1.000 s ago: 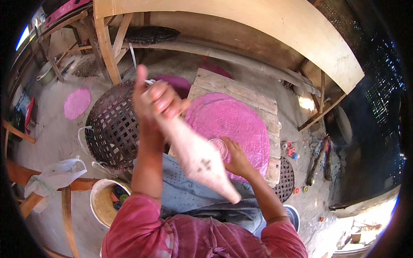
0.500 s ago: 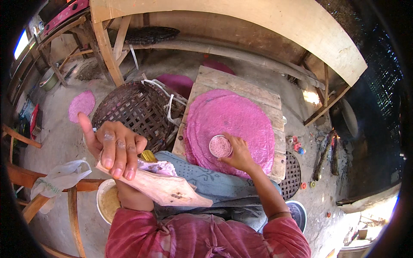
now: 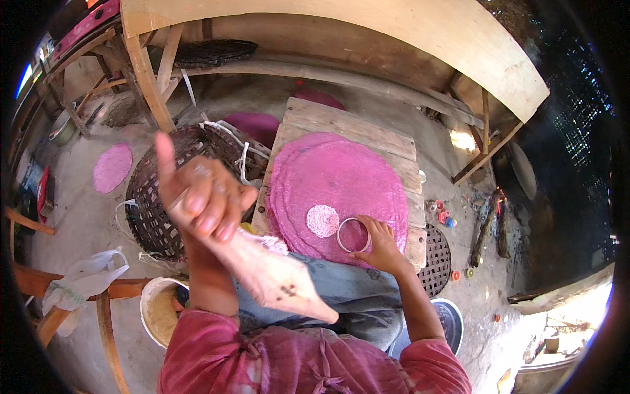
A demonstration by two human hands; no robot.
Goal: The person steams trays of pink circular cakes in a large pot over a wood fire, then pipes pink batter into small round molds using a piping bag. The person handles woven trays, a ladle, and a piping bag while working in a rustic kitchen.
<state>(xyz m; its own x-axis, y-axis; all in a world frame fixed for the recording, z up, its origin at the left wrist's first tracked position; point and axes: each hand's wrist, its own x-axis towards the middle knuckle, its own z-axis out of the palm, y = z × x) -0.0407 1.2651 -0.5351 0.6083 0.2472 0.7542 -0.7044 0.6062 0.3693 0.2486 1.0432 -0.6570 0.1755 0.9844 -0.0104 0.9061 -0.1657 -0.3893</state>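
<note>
My left hand [image 3: 207, 190] is closed around a pale, pointed wooden paddle [image 3: 289, 285], its thumb sticking up. Clinging to the paddle's far side is some whitish-pink dough [image 3: 272, 245], mostly hidden. Between thumb and fingers of my right hand [image 3: 380, 246] is a thin round ring mould [image 3: 339, 238], and pink surface shows through it. Just left of the ring lies a flat, crumbly pale-pink disc [image 3: 322, 221]. Both are over a stack of large round pink sheets [image 3: 328, 167], which rests on a low wooden plank table [image 3: 354, 121].
A dark woven basket [image 3: 154, 210] stands left of the low table. Beside my left elbow is a tub [image 3: 154, 308]; a basin [image 3: 453, 322] sits by my right. Burning firewood [image 3: 489, 230] lies at right. A long wooden bench [image 3: 367, 29] runs across the back.
My right hand has shifted the ring rightward off the pink filling, which now lies as a separate disc. My left hand has turned the paddle, its tip pointing more toward me.
</note>
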